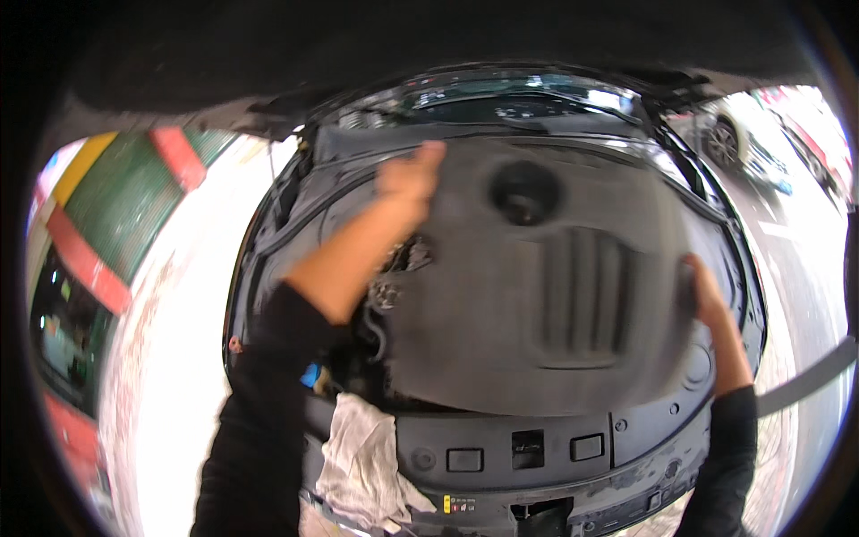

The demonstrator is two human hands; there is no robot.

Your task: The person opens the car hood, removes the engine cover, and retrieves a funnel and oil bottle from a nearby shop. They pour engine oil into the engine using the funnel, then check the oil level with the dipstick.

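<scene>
Under a raised hood, a person in black sleeves works with both bare hands at a broad gray engine cover [519, 279], which lies over the middle of a car's engine bay. The left hand [410, 183], blurred, is at the cover's upper left edge with its fingers apparently extended; whether they grip it cannot be told. The right hand [707, 288] appears closed on the right edge, some fingers hidden. The cover spans most of the bay, yet engine parts [386, 295] show along its left side, and its own blur suggests it is loose, so a settled position looks not yet reached. No fastening is visible, and whether the cover is going on or coming off cannot be told. A pale cloth [360, 456] lies draped over the front panel [528, 430].
</scene>
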